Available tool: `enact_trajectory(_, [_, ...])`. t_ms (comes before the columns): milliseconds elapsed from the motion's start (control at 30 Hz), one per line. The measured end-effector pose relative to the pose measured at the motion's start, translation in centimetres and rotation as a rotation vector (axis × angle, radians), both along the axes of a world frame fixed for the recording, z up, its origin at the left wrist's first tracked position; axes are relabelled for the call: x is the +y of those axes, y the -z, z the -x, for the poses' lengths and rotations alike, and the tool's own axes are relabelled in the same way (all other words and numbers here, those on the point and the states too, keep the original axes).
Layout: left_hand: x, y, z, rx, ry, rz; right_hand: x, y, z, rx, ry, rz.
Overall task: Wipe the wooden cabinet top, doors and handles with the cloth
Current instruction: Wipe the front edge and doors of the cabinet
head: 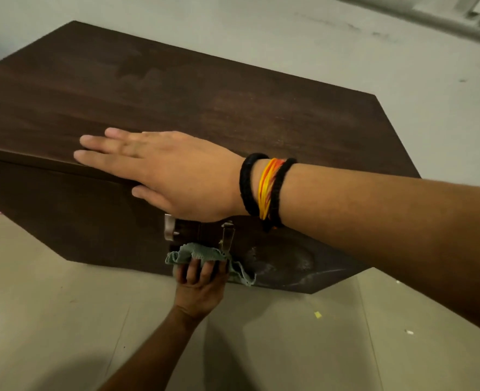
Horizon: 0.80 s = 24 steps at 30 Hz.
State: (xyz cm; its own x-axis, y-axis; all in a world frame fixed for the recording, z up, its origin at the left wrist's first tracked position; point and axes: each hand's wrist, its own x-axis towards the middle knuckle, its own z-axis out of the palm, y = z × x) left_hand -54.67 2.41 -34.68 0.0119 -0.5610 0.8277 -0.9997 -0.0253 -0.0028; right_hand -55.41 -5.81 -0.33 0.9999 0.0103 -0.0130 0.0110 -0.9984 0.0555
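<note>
Cloth (205, 253), pale green and crumpled, sits against the dark wooden cabinet front (78, 218), low down near the cabinet's bottom edge, just below the two metal handles. Left hand (198, 286) grips it, fingers curled round the bunched fabric, pressing it to the door; a loose frilled corner hangs to the right of the hand. Left handle (169, 227) is a pale metal bar, partly hidden by the wrist above it; right handle (227, 235) is just above the cloth, its lower end touching or nearly touching the fabric, can't tell which. Door surface right of the cloth shows a dull smeared patch (284, 263).

Right hand (160, 170) lies flat on the cabinet top (176, 91) at its front edge, fingers straight and together, thumb hanging over the edge onto the front face, holding nothing. Wrist carries black braided bands (247, 184) with orange-yellow threads (268, 187) between them. Top has faint lighter blotches toward the back.

Cabinet stands on a pale tiled floor (50, 306) against a light wall (289, 38). Small yellow scrap (317, 314) lies on the floor to the right.
</note>
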Motion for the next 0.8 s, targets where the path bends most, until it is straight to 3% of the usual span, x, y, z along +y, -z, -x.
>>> enact_trajectory(400, [-2.1, -3.6, 2.1, -0.227, 0.204, 0.099, -1.5, 0.2, 10.5, -0.012, 0.106, 0.004])
enact_trajectory(800, [-4.9, -9.7, 8.7, -0.068, 0.065, 0.254, -2.2, 0.1, 19.2, 0.008, 0.234, 0.043])
